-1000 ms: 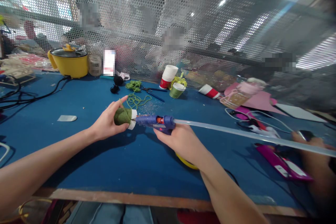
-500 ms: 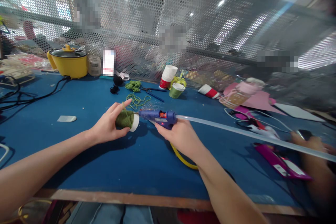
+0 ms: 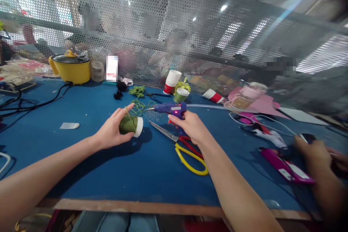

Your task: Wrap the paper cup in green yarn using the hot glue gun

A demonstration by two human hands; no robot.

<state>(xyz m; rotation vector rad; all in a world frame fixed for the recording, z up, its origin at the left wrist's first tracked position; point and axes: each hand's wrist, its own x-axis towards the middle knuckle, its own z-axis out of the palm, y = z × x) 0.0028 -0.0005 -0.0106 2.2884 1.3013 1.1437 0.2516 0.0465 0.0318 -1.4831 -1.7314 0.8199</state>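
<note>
In my left hand (image 3: 112,128) lies a paper cup (image 3: 129,125) on its side, wrapped in dark green yarn, its white end facing right. A strand of the yarn runs over my raised index finger. My right hand (image 3: 191,125) grips a blue hot glue gun (image 3: 170,108), its metal nozzle pointing left, apart from the cup. A long translucent glue stick (image 3: 212,107) sticks out of its back. Below the gun, scissors (image 3: 191,159) with red and yellow handles rest on the blue table. Loose green yarn (image 3: 138,105) is tangled beyond the cup.
Along the back stand a yellow electric pot (image 3: 73,70), a phone (image 3: 112,67), stacked paper cups (image 3: 172,81) and a green-wrapped cup (image 3: 181,95). Another person's hand (image 3: 312,152) is at right, near a purple box (image 3: 286,166). A perforated metal screen (image 3: 146,36) rises behind.
My right hand has drawn the glue gun up and away from the cup's rim, uncovering the scissors. My left hand stays almost still with the cup.
</note>
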